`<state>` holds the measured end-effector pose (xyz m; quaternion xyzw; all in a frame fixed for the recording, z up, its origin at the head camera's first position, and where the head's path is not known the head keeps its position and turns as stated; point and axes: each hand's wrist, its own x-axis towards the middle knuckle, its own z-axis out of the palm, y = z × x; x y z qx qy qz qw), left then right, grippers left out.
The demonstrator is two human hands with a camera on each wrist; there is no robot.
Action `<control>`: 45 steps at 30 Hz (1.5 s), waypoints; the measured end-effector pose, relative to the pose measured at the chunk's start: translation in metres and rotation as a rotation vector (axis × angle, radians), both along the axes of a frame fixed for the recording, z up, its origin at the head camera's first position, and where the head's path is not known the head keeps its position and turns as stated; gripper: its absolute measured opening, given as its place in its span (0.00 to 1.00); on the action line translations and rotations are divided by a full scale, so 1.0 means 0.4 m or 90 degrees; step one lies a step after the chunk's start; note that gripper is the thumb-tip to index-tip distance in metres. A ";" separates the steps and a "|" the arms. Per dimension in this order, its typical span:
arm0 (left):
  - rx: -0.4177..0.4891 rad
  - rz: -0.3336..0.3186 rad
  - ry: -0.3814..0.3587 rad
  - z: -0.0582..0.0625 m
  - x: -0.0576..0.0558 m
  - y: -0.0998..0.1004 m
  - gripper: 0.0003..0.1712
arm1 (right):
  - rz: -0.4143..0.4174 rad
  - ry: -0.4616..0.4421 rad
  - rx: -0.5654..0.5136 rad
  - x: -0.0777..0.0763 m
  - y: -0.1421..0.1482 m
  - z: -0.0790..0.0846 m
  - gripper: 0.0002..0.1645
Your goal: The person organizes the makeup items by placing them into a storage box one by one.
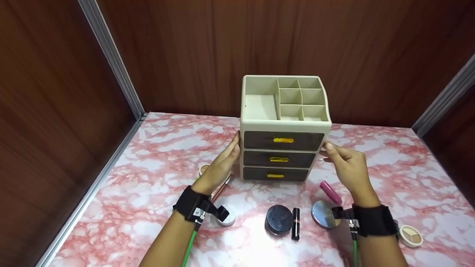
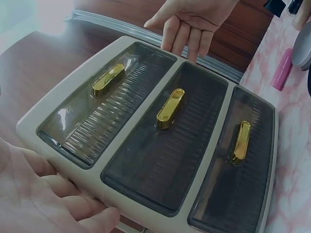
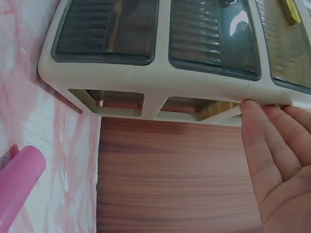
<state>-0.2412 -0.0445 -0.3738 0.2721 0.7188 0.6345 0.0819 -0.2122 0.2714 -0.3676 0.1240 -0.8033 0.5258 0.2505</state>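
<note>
The cream drawer organizer (image 1: 285, 129) is flanked by both hands, and the contact is made with straight fingers, not a curled grasp: the left hand (image 1: 222, 165) is laid flat against the left side wall at the level of the upper two drawers, while the right hand (image 1: 347, 165) is brought to the right front corner, its fingertips (image 3: 255, 109) seen touching the cream edge in the right wrist view. Nothing is clasped; the unit is only pressed or steadied between two open palms. It is stood upright on the pink marbled tabletop (image 1: 148, 148) near the wooden back wall, directly between the hands, its three smoky drawers (image 2: 165, 141) with gold handles (image 2: 170, 108) turned toward the wearer and all pushed in. The risk is judged to lie in that flat, frictional hold: if the unit is lifted or tilted, it may well slip from the palms, and the drawers could slide out forward. A backward drag could also sweep into the cosmetics strewn in front — a pink tube (image 1: 331, 193) by the right wrist, a silver compact (image 1: 322, 214), a black lipstick (image 1: 295, 223), a dark round compact (image 1: 279, 219), a makeup brush (image 1: 222, 189) beside the left wrist, and an eyeshadow palette (image 1: 410, 236) at far right.
</note>
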 end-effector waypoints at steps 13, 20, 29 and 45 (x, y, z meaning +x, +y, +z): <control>0.041 0.012 -0.009 -0.010 0.000 -0.005 0.32 | -0.052 -0.010 0.052 -0.055 0.029 -0.054 0.16; 0.050 0.018 0.012 -0.031 -0.017 0.003 0.35 | -0.059 -0.006 0.055 -0.054 0.035 -0.057 0.16; 0.022 0.041 0.019 -0.042 -0.038 -0.001 0.30 | -0.111 -0.037 0.135 -0.036 0.040 -0.038 0.18; 0.083 0.125 -0.099 -0.111 -0.100 0.003 0.22 | 0.008 0.148 -0.031 0.032 -0.104 0.025 0.15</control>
